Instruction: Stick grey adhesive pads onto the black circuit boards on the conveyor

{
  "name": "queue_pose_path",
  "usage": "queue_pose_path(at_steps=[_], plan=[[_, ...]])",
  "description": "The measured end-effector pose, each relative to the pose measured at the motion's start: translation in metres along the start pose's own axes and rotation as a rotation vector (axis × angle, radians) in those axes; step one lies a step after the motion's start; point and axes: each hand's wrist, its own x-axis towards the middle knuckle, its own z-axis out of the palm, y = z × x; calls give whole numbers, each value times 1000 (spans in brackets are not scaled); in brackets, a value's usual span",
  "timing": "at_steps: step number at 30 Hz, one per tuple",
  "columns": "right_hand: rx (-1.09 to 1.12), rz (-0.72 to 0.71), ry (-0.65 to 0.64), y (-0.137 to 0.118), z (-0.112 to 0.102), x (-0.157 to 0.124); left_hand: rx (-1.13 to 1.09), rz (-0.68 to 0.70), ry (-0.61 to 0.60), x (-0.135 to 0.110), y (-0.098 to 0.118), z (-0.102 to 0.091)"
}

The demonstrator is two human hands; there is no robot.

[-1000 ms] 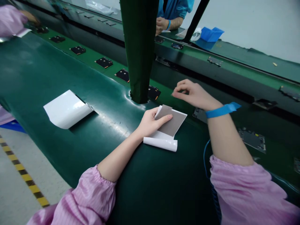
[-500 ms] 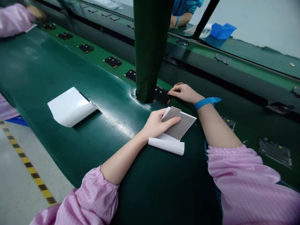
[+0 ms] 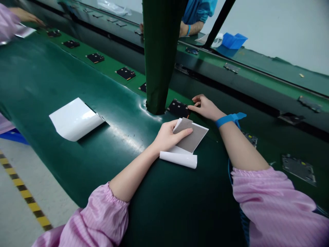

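In the head view, the left grip (image 3: pixel 168 136) is clamping a grey sheet (image 3: pixel 189 141) over the tabletop (image 3: pixel 77 164), its tab (image 3: pixel 187 120) pointing away from the wearer. The right grip (image 3: pixel 204 107), fingertips nearly meeting, is reaching the right edge of a black circuit board (image 3: pixel 178 107), long axis slanting rightward and nearer; whether it is pinching, one cannot tell.
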Motion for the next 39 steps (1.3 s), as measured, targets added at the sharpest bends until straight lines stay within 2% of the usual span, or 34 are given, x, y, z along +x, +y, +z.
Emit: queue_pose_path(at_steps=[6, 10, 12, 16, 18, 20, 23, 26, 30, 33, 39], plan=[[-171, -159, -56, 4, -2, -34, -2, -13, -2, 0, -2, 0], [-250, -168, -40, -2, -8, -45, -6, -18, 12, 0, -4, 1], [-302, -110, -36, -9, -25, -51, 0, -15, 14, 0, -5, 0], [-415, 22, 33, -25, -75, -66, -11, -18, 11, 0, -6, 0], [-438, 44, 64, -26, -89, -70, -19, -29, 14, 0, -6, 0], [-442, 45, 57, -22, -87, -68, -28, -37, 20, 0, -5, 1], [-398, 18, 24, -14, -64, -59, -28, -31, 33, 0, -3, 1], [-246, -92, 0, -19, -46, -56, -30, -13, 38, 0, -2, 2], [-1, -240, -21, -51, -45, -68, -29, 3, 40, 0, -1, 2], [62, -301, -58, -70, -46, -75, -30, 6, 47, 1, -1, 2], [87, -319, -106, -70, -42, -77, -40, 20, 57, 1, 0, 2]])
